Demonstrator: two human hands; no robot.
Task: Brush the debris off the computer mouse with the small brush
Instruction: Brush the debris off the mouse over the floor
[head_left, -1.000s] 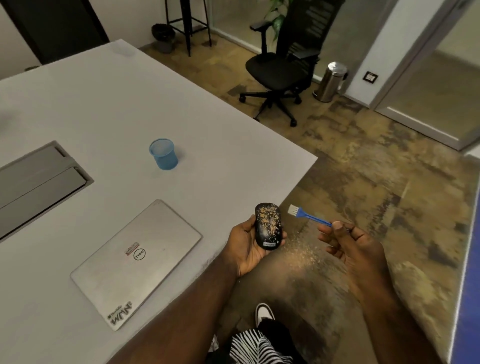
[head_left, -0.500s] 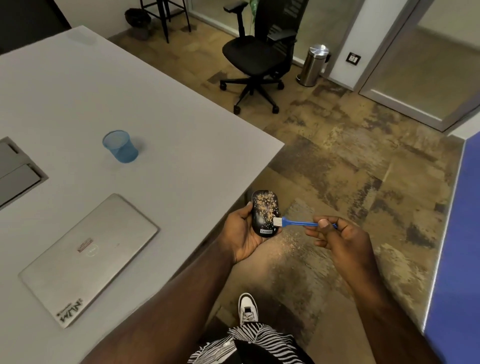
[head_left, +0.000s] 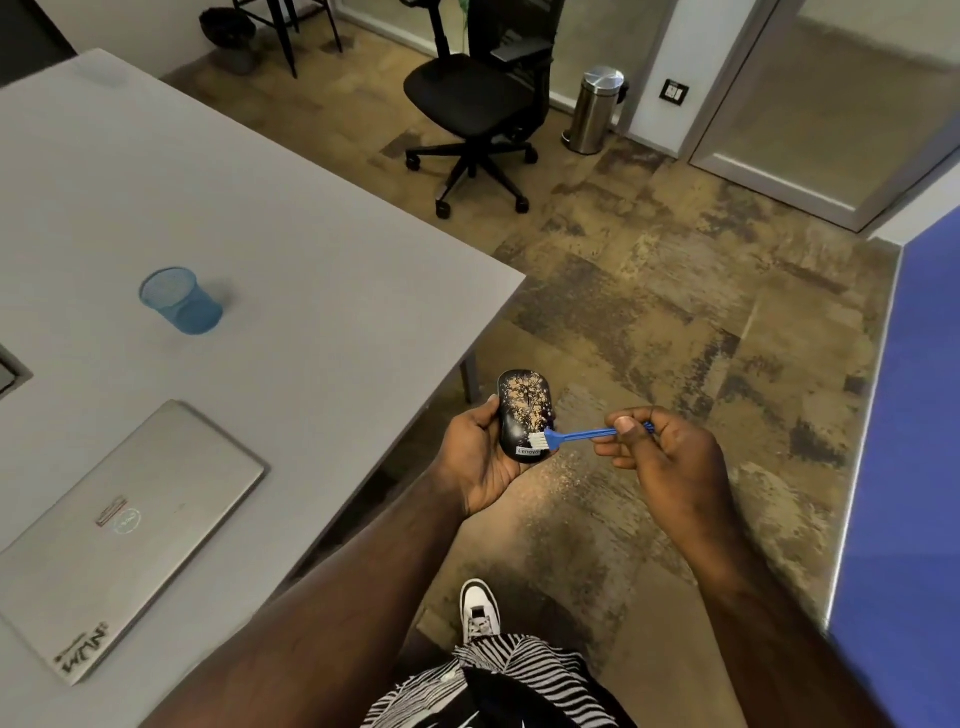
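Note:
A black computer mouse (head_left: 522, 410) speckled with tan debris lies in the palm of my left hand (head_left: 480, 457), which grips it off the table's edge, over the floor. My right hand (head_left: 662, 457) pinches the blue handle of a small brush (head_left: 571, 435) between thumb and fingers. The brush's white bristles touch the near end of the mouse, just above its white label. Tan debris lies scattered on the floor below the hands.
A grey table (head_left: 260, 249) fills the left, bearing a closed silver laptop (head_left: 119, 535) and a blue mesh cup (head_left: 179, 300). A black office chair (head_left: 478, 98) and a steel bin (head_left: 595, 109) stand farther off. A blue panel (head_left: 909, 467) rises at right.
The brush has moved left from beside the mouse onto it, its bristles now at the mouse's near end. The camera view has shifted right, so the table things appear farther left.

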